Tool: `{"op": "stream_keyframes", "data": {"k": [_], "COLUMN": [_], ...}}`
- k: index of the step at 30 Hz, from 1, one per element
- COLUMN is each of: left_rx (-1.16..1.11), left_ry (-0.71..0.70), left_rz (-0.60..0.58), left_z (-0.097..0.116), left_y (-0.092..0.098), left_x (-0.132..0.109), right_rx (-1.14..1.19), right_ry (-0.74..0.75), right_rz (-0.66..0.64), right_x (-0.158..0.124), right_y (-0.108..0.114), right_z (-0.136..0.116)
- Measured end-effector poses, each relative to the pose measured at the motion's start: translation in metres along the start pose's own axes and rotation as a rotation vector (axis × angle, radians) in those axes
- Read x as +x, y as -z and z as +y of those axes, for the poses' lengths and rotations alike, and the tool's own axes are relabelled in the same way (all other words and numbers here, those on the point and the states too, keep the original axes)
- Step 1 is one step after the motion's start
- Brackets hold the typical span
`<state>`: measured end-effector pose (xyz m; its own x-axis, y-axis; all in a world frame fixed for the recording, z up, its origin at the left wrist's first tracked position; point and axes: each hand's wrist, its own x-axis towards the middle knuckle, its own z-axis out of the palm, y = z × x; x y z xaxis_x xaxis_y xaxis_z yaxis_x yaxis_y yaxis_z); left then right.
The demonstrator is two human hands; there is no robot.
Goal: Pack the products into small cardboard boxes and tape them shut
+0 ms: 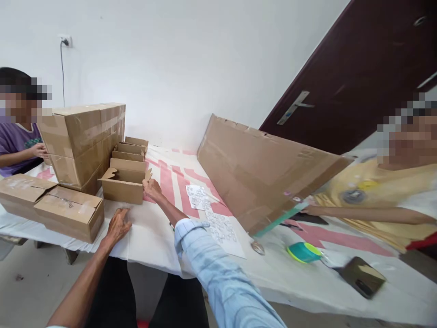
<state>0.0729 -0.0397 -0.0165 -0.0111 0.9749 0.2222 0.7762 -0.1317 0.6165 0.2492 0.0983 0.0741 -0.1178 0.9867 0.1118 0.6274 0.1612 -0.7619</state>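
Observation:
My right hand (152,189) is closed on the right-hand flap of an open cardboard box (122,189), which stands on the cloth-covered table (150,232). The box's top is open and its near wall faces me. My left hand (118,226) rests on the white cloth just in front of that box. Its fingers lie loosely on the cloth and hold nothing that I can see. Behind the held box, more open cardboard boxes (130,151) stand in a row.
Taped boxes (90,136) are stacked at the left, with long closed boxes (70,209) in front. A large cardboard panel (262,168) leans across the table. Printed sheets (221,230), a teal-and-yellow item (303,252) and a phone (363,275) lie rightward. People sit on both sides.

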Motion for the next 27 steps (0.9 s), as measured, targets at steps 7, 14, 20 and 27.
{"op": "stream_keyframes", "data": {"k": [7, 14, 20, 27], "left_rx": [-0.023, -0.080, -0.095, -0.049], "left_ry": [0.114, 0.283, 0.353, 0.317], "left_rz": [0.020, 0.111, 0.213, 0.283], "left_z": [-0.015, -0.022, -0.021, -0.022], "left_y": [0.002, -0.002, -0.008, -0.010], "left_x": [0.050, 0.092, 0.120, 0.159], "right_rx": [0.032, -0.012, -0.311, -0.363], "right_ry": [0.122, 0.321, 0.316, 0.333], "right_rz": [0.014, 0.032, 0.229, 0.342], "right_x": [0.011, -0.085, -0.170, -0.207], "right_y": [-0.009, 0.009, 0.047, 0.053], "right_z": [-0.005, 0.069, 0.170, 0.212]}}
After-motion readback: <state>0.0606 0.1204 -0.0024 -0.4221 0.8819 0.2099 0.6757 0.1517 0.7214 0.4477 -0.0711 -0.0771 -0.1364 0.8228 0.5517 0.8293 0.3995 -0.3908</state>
